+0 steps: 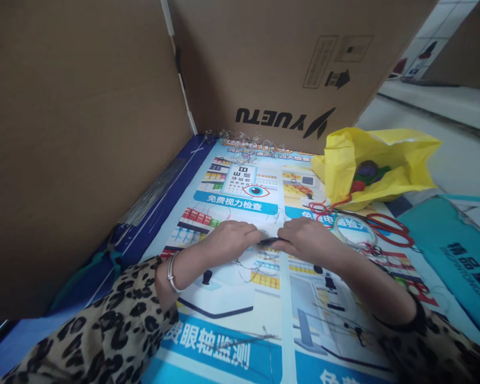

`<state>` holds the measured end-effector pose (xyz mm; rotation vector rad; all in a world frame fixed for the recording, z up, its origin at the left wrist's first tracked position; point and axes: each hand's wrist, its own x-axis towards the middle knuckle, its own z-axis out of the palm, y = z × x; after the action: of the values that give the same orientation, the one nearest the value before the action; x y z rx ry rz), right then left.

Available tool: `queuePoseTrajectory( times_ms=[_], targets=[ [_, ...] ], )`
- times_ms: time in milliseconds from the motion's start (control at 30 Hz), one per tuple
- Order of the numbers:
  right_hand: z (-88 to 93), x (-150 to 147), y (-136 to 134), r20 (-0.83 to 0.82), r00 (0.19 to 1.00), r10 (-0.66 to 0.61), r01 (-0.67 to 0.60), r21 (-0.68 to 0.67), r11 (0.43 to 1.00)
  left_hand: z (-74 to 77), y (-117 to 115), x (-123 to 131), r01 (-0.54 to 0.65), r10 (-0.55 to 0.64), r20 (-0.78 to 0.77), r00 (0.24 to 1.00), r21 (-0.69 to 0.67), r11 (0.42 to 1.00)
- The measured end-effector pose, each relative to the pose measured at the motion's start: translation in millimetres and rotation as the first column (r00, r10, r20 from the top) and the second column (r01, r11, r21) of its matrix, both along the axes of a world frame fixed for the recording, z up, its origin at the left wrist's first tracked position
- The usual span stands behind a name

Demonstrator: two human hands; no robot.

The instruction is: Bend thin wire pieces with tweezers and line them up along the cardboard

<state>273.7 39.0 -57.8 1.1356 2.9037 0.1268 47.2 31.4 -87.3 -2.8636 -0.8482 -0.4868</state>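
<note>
Fingers (256,234) of left hand (237,236) and right hand (304,236) tight on a slim dark piece (269,241) directly between them.

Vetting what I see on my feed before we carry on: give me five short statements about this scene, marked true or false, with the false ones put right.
1. The left hand and right hand both grip a small dark item. True.
2. The yellow bag stands on the left side of the picture. False: it is on the right side, beyond the right hand.
3. A bracelet circles the left wrist. True.
4. The red-handled scissors are held in the left hand. False: they lie to the right of the right hand, held by neither.
5. The YUETU lettering on the cardboard appears upside down. True.
</note>
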Motion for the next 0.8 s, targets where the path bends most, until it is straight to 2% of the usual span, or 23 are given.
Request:
queuePoseTrajectory(
  times_ms=[467, 800],
  targets=[
    [-1.3, -0.9, -0.3, 0.017, 1.000, 0.002, -0.003, 0.027, 1.000, 0.9, -0.9, 0.1, -0.015, 0.016, -0.042, 0.999, 0.023, 1.000],
    [-4.1, -1.7, -2.8, 0.015, 0.999, 0.049, -0.050, 0.110, 0.993, 4.9, -2.0, 0.6, 0.042, -0.036, -0.075, 0.997, 0.082, 0.996]
  ],
)
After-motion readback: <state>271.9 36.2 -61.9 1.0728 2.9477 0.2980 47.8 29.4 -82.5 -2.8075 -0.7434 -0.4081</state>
